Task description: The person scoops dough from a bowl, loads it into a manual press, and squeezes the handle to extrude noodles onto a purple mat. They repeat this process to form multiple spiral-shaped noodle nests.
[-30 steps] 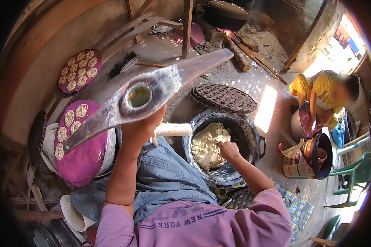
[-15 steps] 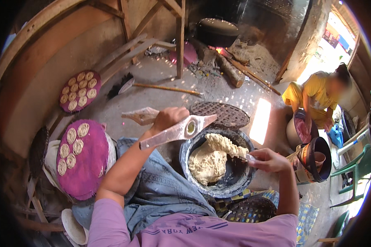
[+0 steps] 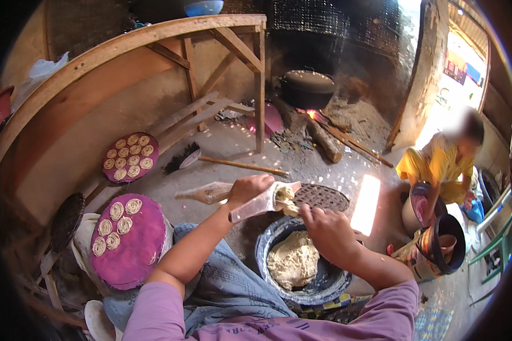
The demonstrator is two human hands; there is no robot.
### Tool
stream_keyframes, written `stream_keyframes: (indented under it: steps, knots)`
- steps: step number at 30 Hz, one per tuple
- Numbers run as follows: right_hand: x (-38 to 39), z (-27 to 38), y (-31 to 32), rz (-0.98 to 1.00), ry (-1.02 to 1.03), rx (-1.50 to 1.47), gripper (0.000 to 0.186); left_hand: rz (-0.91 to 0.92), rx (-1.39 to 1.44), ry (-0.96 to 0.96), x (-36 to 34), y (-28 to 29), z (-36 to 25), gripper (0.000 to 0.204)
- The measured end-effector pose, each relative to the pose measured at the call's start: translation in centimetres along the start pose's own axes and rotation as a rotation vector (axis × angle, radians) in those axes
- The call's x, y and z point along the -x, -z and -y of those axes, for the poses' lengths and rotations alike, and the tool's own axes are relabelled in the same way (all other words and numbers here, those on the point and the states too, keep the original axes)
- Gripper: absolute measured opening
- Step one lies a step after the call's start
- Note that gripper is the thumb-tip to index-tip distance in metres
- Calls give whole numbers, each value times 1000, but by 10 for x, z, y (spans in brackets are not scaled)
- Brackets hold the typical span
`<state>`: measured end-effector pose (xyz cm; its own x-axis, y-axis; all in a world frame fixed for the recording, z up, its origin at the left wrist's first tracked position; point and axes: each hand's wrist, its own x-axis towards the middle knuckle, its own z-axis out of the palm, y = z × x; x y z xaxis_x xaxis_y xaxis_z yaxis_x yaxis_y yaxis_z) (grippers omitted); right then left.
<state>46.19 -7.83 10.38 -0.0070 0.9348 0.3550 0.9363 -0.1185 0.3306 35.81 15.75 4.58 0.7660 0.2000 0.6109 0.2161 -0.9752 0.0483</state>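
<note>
My left hand (image 3: pixel 250 188) grips a wooden hand press (image 3: pixel 250 210), tilted over the far side of a dark, dough-smeared basin (image 3: pixel 265 278). Pale dough (image 3: pixel 284 195) sits in and around the round hole of the press. My right hand (image 3: pixel 331 232) is closed against that hole, around a utensil whose working end is hidden by fingers and dough; its kind I cannot make out. Inside the basin lies a big lump of dough (image 3: pixel 293 260). To my left is a round purple-topped board (image 3: pixel 122 274) with several dough spirals (image 3: pixel 124 225).
Another purple board (image 3: pixel 115 177) with spirals leans farther left. A round perforated lid (image 3: pixel 324 198) lies beyond the basin. A broom (image 3: pixel 242 165) lies on the floor. Behind it, a pot (image 3: pixel 308 90) stands over a fire. At right are a bucket (image 3: pixel 428 256) and a seated person (image 3: pixel 441 165).
My right hand has moved up and left from above the basin, bringing its dough to the press hole, which showed hollow before. The view has tilted up, showing more of the wooden table.
</note>
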Motion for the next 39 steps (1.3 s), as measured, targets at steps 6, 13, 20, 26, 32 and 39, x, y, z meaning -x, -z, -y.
stream_keyframes:
  steps: [6,13,20,26,32,39]
  knots:
    - [9,-46,6,-281,-288,-501,36,-173,36,188,-9,27,12,30]
    - [-23,26,-52,-383,-329,-1007,56,-271,136,212,-31,23,-12,28]
    - [4,10,-81,-224,-415,-1157,28,-319,9,257,-17,27,11,27]
    - [-7,24,-64,83,-544,-1568,30,-180,-39,306,-19,19,21,28]
    - [-10,-41,-36,128,-193,-928,28,-170,-245,-135,-15,35,29,10]
    - [-15,-7,4,-62,62,19,49,6,-229,-132,-15,23,27,14]
